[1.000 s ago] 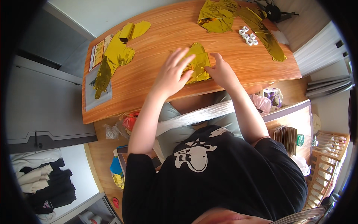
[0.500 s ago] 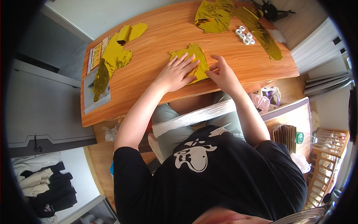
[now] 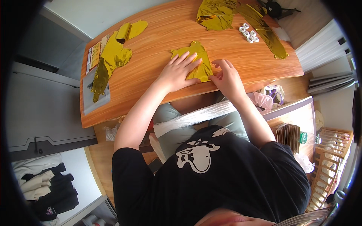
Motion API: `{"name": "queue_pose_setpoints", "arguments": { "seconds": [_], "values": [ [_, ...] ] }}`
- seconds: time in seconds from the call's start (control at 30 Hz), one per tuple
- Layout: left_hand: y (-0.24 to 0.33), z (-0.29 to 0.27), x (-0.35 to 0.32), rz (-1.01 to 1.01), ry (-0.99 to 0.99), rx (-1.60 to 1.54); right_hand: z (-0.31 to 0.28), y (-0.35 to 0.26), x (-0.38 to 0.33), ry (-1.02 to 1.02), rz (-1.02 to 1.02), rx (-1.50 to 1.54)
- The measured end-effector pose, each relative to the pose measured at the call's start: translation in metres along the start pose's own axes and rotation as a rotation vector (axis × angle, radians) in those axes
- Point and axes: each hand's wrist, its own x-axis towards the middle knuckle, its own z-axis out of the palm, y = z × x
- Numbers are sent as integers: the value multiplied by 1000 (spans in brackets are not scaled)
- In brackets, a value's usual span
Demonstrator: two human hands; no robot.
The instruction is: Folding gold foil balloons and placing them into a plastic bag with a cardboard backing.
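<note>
A flat, folded gold foil balloon lies near the front edge of the wooden table, small tabs along its outline. My left hand rests on it with fingers spread, pressing the foil against the tabletop. At the balloon's lower right corner is my right hand, thumb and a bent finger closed at the foil's edge, other fingers curled above. The fingertips of that hand are partly hidden.
Another gold foil balloon, partly rolled, stretches along the table's left side over a clear plastic bag. More gold foil lies at the far side, with a long strip beside several small white rings.
My right hand's index finger was raised and pointing; now its fingers bend in nearer the balloon's corner. My left hand stays on the foil. The view has shifted slightly.
</note>
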Motion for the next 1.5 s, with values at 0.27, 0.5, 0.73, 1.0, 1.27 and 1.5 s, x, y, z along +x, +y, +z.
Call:
{"name": "queue_pose_setpoints", "arguments": {
  "seconds": [0.27, 0.5, 0.73, 1.0, 1.27, 1.5],
  "values": [
    [-4, 3, 2, 17, 13, 18, -13, 12, -1, 109, -100, -431],
    [-1, -1, 4, 2, -42, 16, -25, 21, 52, -178, -331, -166],
    [-13, 12, -2, 42, 79, -37, -4, 43, 66, -429, -607, -467],
    [-16, -2, -18, -56, -66, 2, -5, 43, 69, -458, -547, -518],
    [-35, -35, -37, -158, -237, 56, -10, 30, 68, -449, -463, -551],
    [-33, -39, -35, -246, -227, 38, -30, 32, 88, -587, -405, -445]
  ]
}}
